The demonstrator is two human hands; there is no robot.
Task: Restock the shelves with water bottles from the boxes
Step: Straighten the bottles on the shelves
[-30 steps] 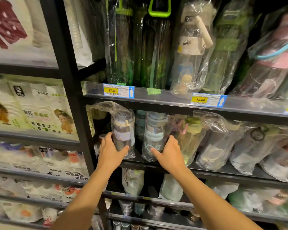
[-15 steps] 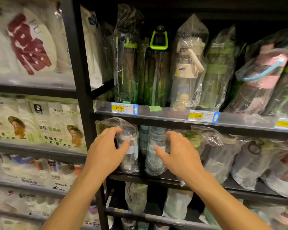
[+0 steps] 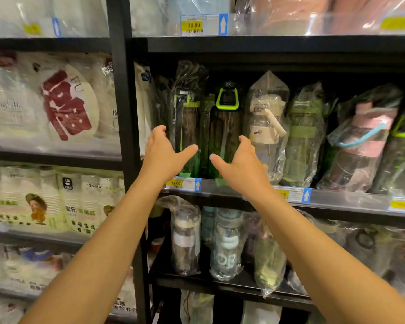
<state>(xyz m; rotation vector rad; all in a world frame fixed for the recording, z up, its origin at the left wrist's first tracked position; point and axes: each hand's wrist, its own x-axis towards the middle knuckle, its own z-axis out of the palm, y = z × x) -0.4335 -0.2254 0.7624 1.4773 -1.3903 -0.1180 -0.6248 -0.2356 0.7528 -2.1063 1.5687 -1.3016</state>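
Before the tall bottles [image 3: 225, 132], left hand [image 3: 164, 153] and right hand [image 3: 240, 162] spread open.

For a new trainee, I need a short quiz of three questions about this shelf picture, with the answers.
1. True or false: the left hand and the right hand each hold a bottle.
2. The tag under the left hand reads: A) 17.00 B) 25.00 C) 45.00
3. Fill in: the loop on the dark bottle between the hands is ____.
Key: 1 false, both hands are open and empty; 2 A; 3 green.
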